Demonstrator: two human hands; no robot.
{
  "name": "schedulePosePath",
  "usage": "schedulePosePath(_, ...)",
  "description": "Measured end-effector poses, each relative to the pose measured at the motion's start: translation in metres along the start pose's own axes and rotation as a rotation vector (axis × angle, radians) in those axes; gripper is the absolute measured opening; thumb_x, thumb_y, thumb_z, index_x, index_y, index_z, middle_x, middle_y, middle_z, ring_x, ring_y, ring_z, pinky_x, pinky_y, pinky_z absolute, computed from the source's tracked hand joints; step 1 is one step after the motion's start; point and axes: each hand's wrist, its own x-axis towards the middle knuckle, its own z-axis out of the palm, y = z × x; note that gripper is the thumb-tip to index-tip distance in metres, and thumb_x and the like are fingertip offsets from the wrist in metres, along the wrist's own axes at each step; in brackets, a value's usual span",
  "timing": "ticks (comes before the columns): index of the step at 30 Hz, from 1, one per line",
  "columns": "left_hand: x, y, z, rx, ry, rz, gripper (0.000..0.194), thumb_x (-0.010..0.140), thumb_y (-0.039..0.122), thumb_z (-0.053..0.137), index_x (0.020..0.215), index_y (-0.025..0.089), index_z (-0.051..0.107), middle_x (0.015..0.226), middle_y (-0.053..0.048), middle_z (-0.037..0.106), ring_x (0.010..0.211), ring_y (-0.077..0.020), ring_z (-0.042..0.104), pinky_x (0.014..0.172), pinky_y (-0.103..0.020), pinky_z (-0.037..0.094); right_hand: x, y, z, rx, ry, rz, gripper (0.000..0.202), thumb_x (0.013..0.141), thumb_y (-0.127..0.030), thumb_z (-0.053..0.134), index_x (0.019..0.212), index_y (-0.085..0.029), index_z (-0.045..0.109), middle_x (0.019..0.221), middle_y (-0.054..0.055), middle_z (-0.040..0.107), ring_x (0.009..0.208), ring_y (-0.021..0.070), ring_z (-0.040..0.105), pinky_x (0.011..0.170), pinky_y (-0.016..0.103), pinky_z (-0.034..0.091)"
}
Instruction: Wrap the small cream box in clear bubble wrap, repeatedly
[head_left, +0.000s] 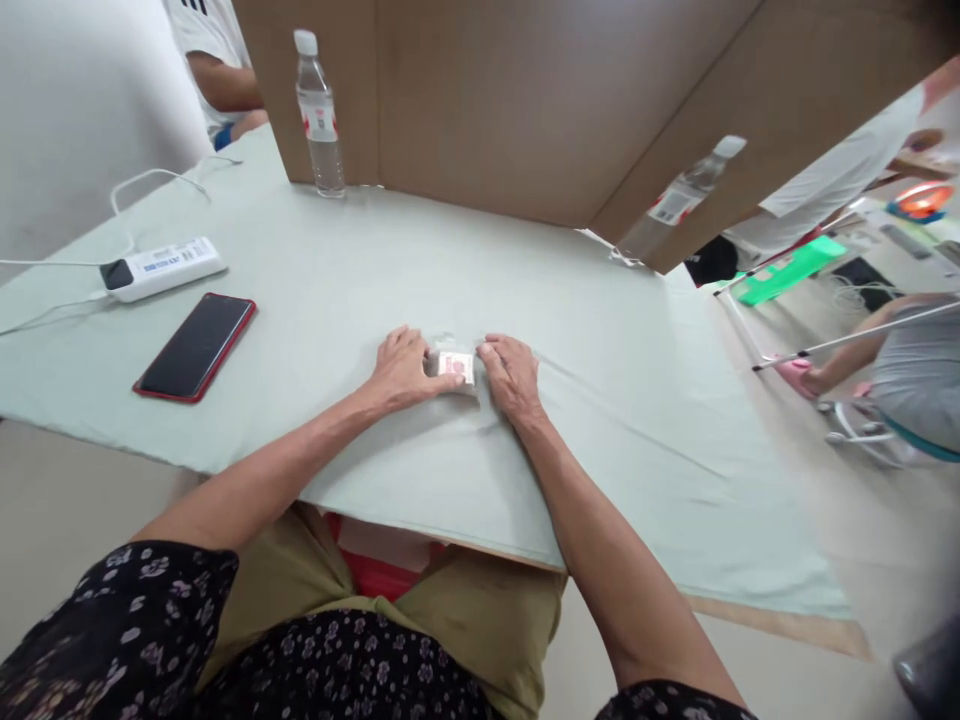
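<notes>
Near the front middle of the table lies a small white pack with red print (456, 367), with what looks like clear plastic around its edges. My left hand (405, 370) grips it from the left, its thumb along the near side and its fingers curled at the far side. To the right of the pack, my right hand (512, 375) rests on the cloth with fingers curled in and thumb against them. Whether it pinches anything is too small to make out.
A pale green cloth covers the table (360, 270). On the left lie a phone (197, 347) and a white power strip (163, 270) with cables. Two water bottles (319, 120) stand by a tall cardboard panel (480, 100). Other people sit beyond it and at right.
</notes>
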Motion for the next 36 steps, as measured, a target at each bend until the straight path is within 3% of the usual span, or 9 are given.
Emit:
schedulePosePath(3,-0.01,0.001,0.003,-0.201,0.013,0.042,0.051,0.069,0.051,0.074,0.105,0.02,0.054,0.123,-0.012,0.062,0.126,-0.034,0.053,0.107,-0.048,0.043,-0.005,-0.006,-0.005,0.254,-0.082,-0.041,0.048,0.095,-0.061,0.047,0.106,-0.023,0.073,0.119,0.009,0.075,0.118,0.0281,0.064,0.108,0.047,0.043)
schedulePosePath(8,-0.018,0.001,0.003,-0.452,-0.097,0.117,0.047,0.073,0.041,0.07,0.11,0.02,0.05,0.106,-0.007,0.064,0.095,-0.024,0.063,0.085,-0.038,0.052,-0.013,-0.017,-0.016,0.674,-0.2,0.128,0.057,0.078,-0.066,0.072,0.115,-0.023,0.068,0.101,0.003,0.075,0.092,0.0211,0.069,0.086,0.035,0.054)
schedulePosePath(14,-0.018,-0.003,0.016,-0.569,-0.089,0.293,0.098,0.073,0.028,0.073,0.157,0.019,0.023,0.132,-0.013,0.059,0.113,-0.0252,0.061,0.102,-0.04,0.048,-0.014,-0.024,-0.015,0.74,-0.076,0.228,0.035,0.077,-0.054,0.077,0.077,-0.021,0.068,0.07,-0.003,0.062,0.064,0.0116,0.054,0.064,0.026,0.047)
schedulePosePath(19,-0.018,-0.002,0.014,-0.688,-0.095,0.395,0.095,0.07,0.043,0.083,0.151,0.024,0.039,0.144,-0.014,0.051,0.13,-0.0309,0.052,0.11,-0.043,0.042,-0.007,-0.02,-0.016,0.742,0.092,0.255,0.038,0.079,-0.06,0.072,0.08,-0.023,0.064,0.067,-0.004,0.054,0.062,0.012,0.048,0.059,0.026,0.042)
schedulePosePath(23,-0.015,0.001,0.004,-0.814,-0.315,0.221,0.058,0.083,0.055,0.068,0.127,0.018,0.061,0.114,-0.01,0.065,0.095,-0.0224,0.063,0.084,-0.035,0.051,-0.002,-0.014,-0.016,0.826,0.174,0.31,0.043,0.071,-0.063,0.078,0.079,-0.024,0.064,0.067,-0.004,0.054,0.063,0.0125,0.048,0.057,0.025,0.042)
schedulePosePath(26,-0.011,0.002,-0.001,-0.978,-0.448,0.049,0.042,0.084,0.051,0.067,0.106,0.015,0.067,0.088,-0.004,0.066,0.074,-0.0157,0.059,0.068,-0.028,0.047,-0.002,-0.011,-0.019,0.892,0.122,0.345,0.043,0.068,-0.061,0.081,0.086,-0.024,0.067,0.076,-0.002,0.063,0.071,0.0146,0.057,0.063,0.027,0.048)
schedulePosePath(29,-0.008,0.002,-0.001,-1.126,-0.377,-0.077,0.029,0.073,0.033,0.074,0.094,0.014,0.067,0.078,0.0,0.064,0.067,-0.0118,0.056,0.063,-0.024,0.043,-0.005,-0.01,-0.025,0.911,-0.088,0.372,0.053,0.07,-0.06,0.08,0.107,-0.025,0.067,0.084,-0.001,0.069,0.07,0.0159,0.061,0.061,0.029,0.049)
schedulePosePath(32,-0.005,0.001,0.002,-1.184,-0.264,-0.165,0.021,0.067,0.022,0.071,0.087,0.014,0.068,0.072,0.002,0.063,0.061,-0.0088,0.052,0.057,-0.022,0.041,-0.01,-0.012,-0.028,0.831,-0.26,0.351,0.059,0.069,-0.053,0.083,0.115,-0.024,0.063,0.073,-0.004,0.065,0.057,0.0131,0.056,0.053,0.028,0.045)
schedulePosePath(36,-0.003,0.002,0.005,-1.26,-0.168,-0.249,0.017,0.068,0.018,0.069,0.084,0.014,0.068,0.073,0.002,0.064,0.061,-0.0082,0.054,0.056,-0.02,0.044,-0.012,-0.017,-0.025,0.754,-0.081,0.29,0.056,0.072,-0.044,0.081,0.119,-0.025,0.056,0.068,-0.008,0.058,0.056,0.0119,0.054,0.056,0.028,0.047)
